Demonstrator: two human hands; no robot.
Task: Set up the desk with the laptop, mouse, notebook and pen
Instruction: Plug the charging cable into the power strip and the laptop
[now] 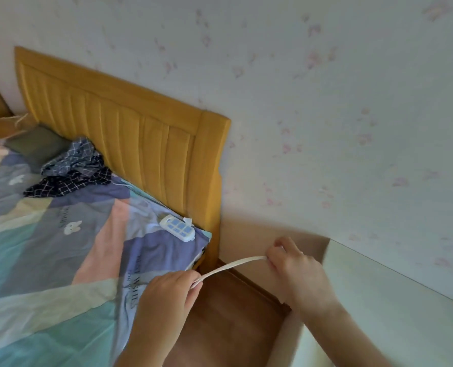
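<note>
A white cable [230, 266] is stretched between both hands over the gap between bed and desk. My left hand [169, 290] grips its lower end beside the bed's edge. My right hand [291, 260] pinches the upper end near the wall. A white power strip [177, 228] with blue sockets lies on the bed's corner by the headboard. The pale desk top [394, 313] fills the lower right. No laptop, mouse, notebook or pen is in view.
A bed with a patchwork quilt [48, 247] fills the left, backed by a yellow wooden headboard [130, 133]. Crumpled checked clothes [72, 168] lie near the pillow. Brown wood floor [228, 319] shows in the narrow gap. A flowered wall [326, 115] stands behind.
</note>
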